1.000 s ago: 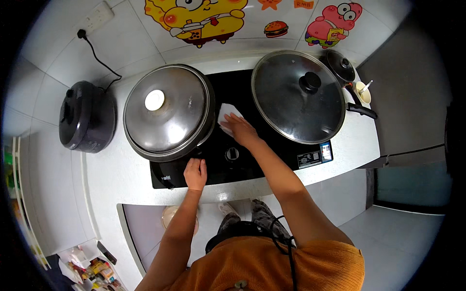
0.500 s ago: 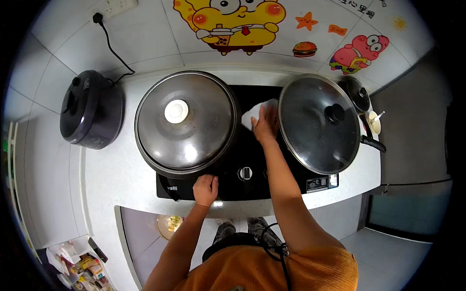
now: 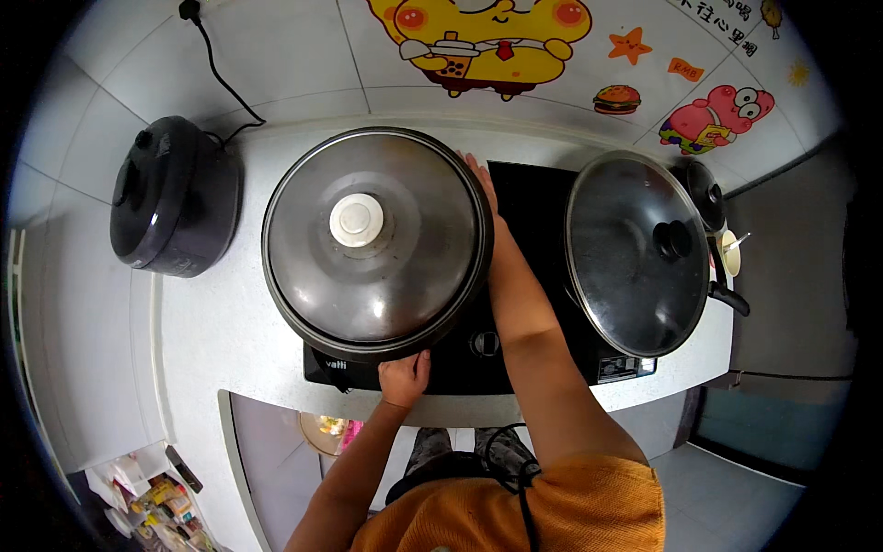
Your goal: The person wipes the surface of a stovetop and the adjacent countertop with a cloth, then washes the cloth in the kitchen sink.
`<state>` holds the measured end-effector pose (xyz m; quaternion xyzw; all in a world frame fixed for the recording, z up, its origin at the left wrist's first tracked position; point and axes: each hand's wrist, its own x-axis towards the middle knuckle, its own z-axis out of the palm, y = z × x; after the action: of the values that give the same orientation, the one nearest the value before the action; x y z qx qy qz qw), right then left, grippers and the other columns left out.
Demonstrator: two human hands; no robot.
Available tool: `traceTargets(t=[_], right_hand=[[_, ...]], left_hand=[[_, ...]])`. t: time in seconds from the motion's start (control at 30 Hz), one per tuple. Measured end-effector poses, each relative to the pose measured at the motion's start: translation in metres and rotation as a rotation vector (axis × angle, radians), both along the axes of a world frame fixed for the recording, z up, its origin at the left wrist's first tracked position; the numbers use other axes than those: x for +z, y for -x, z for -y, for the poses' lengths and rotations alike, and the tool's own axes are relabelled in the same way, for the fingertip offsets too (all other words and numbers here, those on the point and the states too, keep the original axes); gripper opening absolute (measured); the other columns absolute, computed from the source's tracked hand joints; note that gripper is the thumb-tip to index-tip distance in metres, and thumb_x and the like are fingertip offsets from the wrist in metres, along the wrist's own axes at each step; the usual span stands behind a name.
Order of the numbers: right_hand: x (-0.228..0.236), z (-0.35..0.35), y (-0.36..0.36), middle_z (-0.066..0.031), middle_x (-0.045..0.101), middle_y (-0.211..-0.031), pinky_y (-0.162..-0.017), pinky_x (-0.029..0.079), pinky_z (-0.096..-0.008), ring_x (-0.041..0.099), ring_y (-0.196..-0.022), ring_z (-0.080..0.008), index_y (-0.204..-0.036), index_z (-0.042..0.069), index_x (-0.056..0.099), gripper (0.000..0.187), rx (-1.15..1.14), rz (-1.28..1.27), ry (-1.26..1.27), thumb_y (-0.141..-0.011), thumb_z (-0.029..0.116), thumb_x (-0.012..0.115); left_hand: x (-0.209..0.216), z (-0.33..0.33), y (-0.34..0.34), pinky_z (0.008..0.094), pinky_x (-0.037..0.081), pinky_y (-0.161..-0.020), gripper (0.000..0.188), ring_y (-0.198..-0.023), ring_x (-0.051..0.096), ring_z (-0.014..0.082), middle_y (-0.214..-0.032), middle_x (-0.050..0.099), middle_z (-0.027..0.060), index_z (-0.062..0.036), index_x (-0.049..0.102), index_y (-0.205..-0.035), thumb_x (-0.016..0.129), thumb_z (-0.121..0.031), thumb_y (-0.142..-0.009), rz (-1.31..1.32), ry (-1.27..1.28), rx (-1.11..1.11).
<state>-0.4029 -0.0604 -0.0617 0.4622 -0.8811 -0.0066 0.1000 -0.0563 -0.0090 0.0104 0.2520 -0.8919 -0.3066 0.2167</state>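
looking down in the head view: reaching with the right hand (image 3: pixel 480 181) along the far right side of the big lidded pot (image 3: pixel 391 267), fingers extended, palm hidden, so cannot tell what is held. curling the left hand (image 3: pixel 405 378) at the pot's near edge, well apart from the right; cannot tell whether clamped on anything. standing lid-on, on the left of the black cooktop (image 3: pixel 538 207). seemingly midway in handling around the pot; cannot tell how much is done or left.
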Motion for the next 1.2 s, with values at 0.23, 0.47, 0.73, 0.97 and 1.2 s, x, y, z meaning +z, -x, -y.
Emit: traceTargets(t=[0.23, 0.47, 0.73, 0.97, 1.2], right_hand=[[0.050, -0.051, 0.008, -0.0198, 0.019, -0.144, -0.108, 0.019, -0.0438, 0.016, -0.134, -0.0343, -0.138, 0.005, 0.026, 0.053, -0.574, 0.296, 0.296, -0.091, 0.028, 0.038], [0.048, -0.085, -0.027, -0.0218, 0.023, -0.142, -0.109, 0.015, -0.0430, 0.018, -0.133, -0.0333, -0.132, -0.001, 0.032, 0.054, -0.672, 0.364, 0.483, -0.088, 0.030, 0.040], [0.050, -0.141, -0.085, -0.0187, 0.027, -0.142, -0.107, 0.023, -0.0406, 0.028, -0.128, -0.0349, -0.136, 0.001, 0.027, 0.053, -0.480, 0.290, 0.241, -0.088, 0.018, 0.043], [0.045, -0.201, -0.107, -0.0195, 0.030, -0.140, -0.107, 0.023, -0.0377, 0.026, -0.130, -0.0334, -0.132, 0.004, 0.037, 0.049, -0.318, 0.488, 0.297, -0.084, 0.009, 0.045], [0.054, -0.261, -0.133, -0.0135, 0.033, -0.140, -0.107, 0.023, -0.0330, 0.026, -0.132, -0.0279, -0.130, 0.015, 0.045, 0.050, -0.263, 0.636, 0.405, -0.083, -0.003, 0.044]], left_hand=[[-0.001, 0.001, -0.001, 0.0406, 0.038, -0.048, 0.015, -0.049, 0.049, 0.0334, -0.055, 0.049, 0.0124, -0.0045, 0.055, -0.069, 0.055, -0.014, -0.082, -0.054, 0.020, 0.004], [0.000, 0.003, -0.002, 0.0418, 0.045, -0.055, 0.013, -0.060, 0.056, 0.0335, -0.066, 0.058, 0.0140, -0.0043, 0.061, -0.073, 0.059, -0.016, -0.079, -0.067, 0.001, 0.024], [-0.004, 0.004, 0.003, 0.0370, 0.038, -0.045, 0.020, -0.053, 0.048, 0.0297, -0.066, 0.048, 0.0130, -0.0031, 0.057, -0.074, 0.053, -0.017, -0.086, -0.250, 0.006, 0.009], [-0.007, 0.004, 0.000, 0.0381, 0.045, -0.055, 0.017, -0.064, 0.054, 0.0315, -0.070, 0.052, 0.0127, -0.0040, 0.055, -0.073, 0.054, -0.017, -0.084, -0.199, 0.029, 0.032], [-0.012, 0.004, 0.002, 0.0376, 0.041, -0.050, 0.019, -0.058, 0.051, 0.0299, -0.070, 0.051, 0.0112, -0.0040, 0.055, -0.077, 0.052, -0.019, -0.088, -0.283, 0.102, 0.022]])
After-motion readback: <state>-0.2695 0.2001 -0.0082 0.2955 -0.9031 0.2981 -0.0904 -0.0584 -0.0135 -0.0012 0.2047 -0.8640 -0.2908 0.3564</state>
